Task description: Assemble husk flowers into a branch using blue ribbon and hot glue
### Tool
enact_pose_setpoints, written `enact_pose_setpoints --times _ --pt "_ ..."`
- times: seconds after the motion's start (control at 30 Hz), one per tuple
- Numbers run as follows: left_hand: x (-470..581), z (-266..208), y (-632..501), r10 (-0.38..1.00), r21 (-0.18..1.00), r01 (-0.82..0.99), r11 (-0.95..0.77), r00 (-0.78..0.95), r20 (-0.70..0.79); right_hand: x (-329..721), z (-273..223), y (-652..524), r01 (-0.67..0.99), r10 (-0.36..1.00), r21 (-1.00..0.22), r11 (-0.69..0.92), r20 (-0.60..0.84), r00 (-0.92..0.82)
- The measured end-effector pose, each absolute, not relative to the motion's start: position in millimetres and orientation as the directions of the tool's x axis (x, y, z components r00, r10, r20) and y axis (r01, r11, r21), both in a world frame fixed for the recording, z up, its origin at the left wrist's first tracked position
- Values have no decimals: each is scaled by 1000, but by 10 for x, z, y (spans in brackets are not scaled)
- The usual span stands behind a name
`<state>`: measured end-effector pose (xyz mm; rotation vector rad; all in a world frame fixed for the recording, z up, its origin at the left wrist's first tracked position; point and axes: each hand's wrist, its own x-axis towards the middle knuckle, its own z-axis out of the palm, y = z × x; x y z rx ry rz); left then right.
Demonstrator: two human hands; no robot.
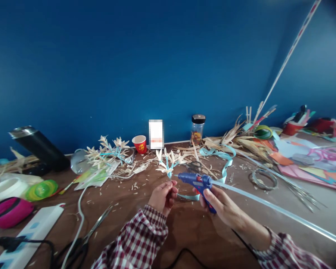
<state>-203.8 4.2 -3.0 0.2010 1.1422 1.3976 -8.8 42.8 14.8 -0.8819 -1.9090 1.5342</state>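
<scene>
Pinched in my left hand (164, 196) is the stem of a spray of pale husk-like flowers (168, 161), its stalks wrapped in light blue. My right hand (217, 201) is wrapped round the grip of a blue glue gun (194, 180). The gun's nozzle points left, close to the flower stem; whether it touches cannot be made out. A long clear glue stick (257, 201) runs out of the gun's back toward the right edge. A light blue ribbon (188, 197) trails from near my left hand.
More flowers (112, 151) lie at left behind scissors (96, 226) and a power strip (30, 231). A red paper cup (140, 144) and a lidded jar (197, 130) stand by the wall. Dry husks (235, 142), a wire coil (264, 180) and coloured paper (305, 172) lie right.
</scene>
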Motion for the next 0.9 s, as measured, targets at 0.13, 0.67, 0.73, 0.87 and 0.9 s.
enact_pose_setpoints --times 0.13,0.67,0.73,0.87,0.9 --pt "-2015 -45 40 844 768 -594 238 -265 -466 -122 152 443 189 780 -963 191 32 -625" --pt "-2014 -112 38 854 767 -598 234 -251 -456 -152 177 467 379 736 -757 532 192 -649" --pt "-2018 -116 40 854 768 -597 232 -253 -454 -144 166 466 397 741 -742 540 195 -643" --pt "-2016 -104 41 858 769 -596 231 -247 -449 -142 145 480 399 750 -744 536 202 -630" --pt "-2013 -101 40 858 768 -596 233 -245 -451 -146 143 485 395 750 -748 533 202 -630"
